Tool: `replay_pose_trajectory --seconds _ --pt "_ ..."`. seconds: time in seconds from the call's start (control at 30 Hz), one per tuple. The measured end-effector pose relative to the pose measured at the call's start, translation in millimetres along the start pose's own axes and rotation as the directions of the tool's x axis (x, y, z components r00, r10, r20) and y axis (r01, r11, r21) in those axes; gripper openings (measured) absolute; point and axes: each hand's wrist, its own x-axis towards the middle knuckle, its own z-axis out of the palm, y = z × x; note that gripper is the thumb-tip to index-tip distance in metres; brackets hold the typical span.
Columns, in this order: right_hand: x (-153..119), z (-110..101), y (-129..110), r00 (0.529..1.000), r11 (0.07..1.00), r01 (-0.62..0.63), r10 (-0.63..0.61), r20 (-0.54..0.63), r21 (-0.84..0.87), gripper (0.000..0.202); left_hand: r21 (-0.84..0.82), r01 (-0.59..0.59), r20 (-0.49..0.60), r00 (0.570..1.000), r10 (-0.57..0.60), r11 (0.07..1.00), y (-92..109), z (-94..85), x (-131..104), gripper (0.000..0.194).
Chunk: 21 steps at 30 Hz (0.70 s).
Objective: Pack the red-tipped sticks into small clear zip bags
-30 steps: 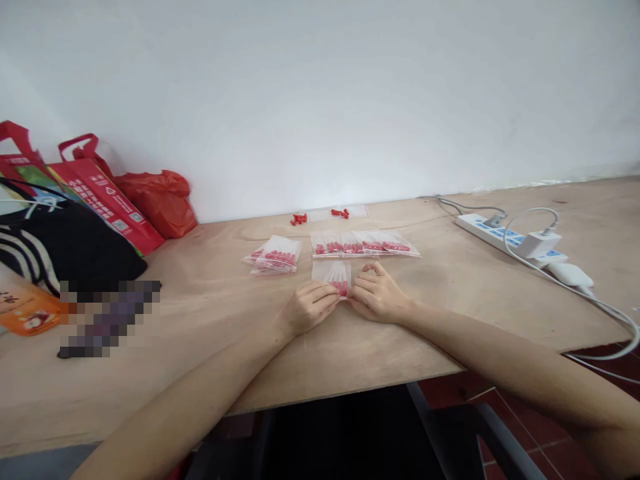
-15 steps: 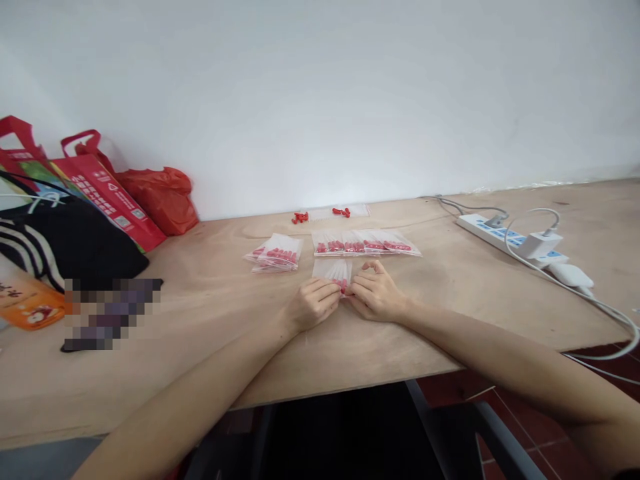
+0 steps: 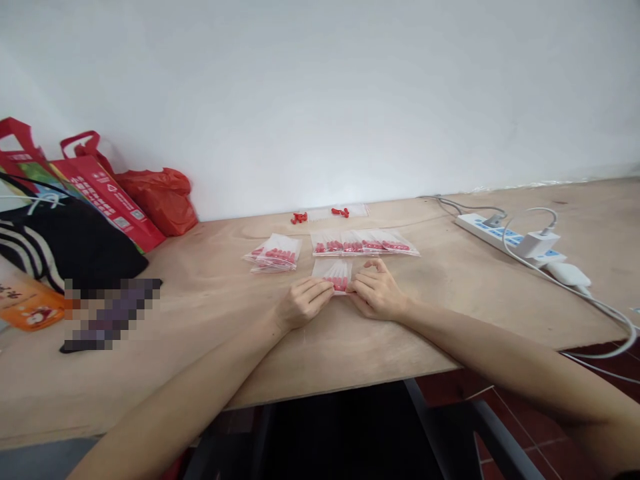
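A clear plastic bag (image 3: 334,270) with red pieces in its near end lies flat on the wooden table between my hands. My left hand (image 3: 306,301) pinches the bag's near left corner. At the near right corner, the fingers of my right hand (image 3: 376,292) are closed on the bag's edge. Just beyond, a row of overlapping bags (image 3: 365,243) holds more red pieces. To the left of that row is a small stack of similar filled bags (image 3: 278,255). Loose red pieces (image 3: 299,218) lie near the wall, beside a flat bag with red pieces (image 3: 340,213) on it.
A white power strip (image 3: 493,230) with chargers and cables lies on the right of the table (image 3: 200,360). On the left are a red shopping bag (image 3: 107,193), a red plastic bag (image 3: 163,200), a black striped item (image 3: 95,247), an orange package (image 3: 35,307) and a pixelated dark object (image 3: 113,317).
My left hand has slid left along the near edge of the bag, uncovering more of the red pieces. My right hand has barely moved.
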Motion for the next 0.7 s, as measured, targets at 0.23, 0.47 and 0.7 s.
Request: replay_pose_trajectory --seconds 0.23,0.47,0.7 --pt "0.0 0.7 0.0 1.000 1.000 -0.013 0.013 0.006 0.013 0.020 0.052 -0.047 0.056 0.997 0.044 0.998 -0.9 1.0 0.5 0.010" --pt "1.5 1.5 -1.2 1.000 1.000 -0.005 0.005 -0.006 0.004 0.019 0.128 -0.090 0.044 0.995 0.085 0.988 0.4 0.1 4.8 0.009" --pt "1.1 0.6 0.1 1.000 1.000 0.002 -0.002 -0.010 -0.003 0.019 0.007 -0.070 0.034 0.997 0.069 0.998 -1.1 -0.4 1.6 0.012"
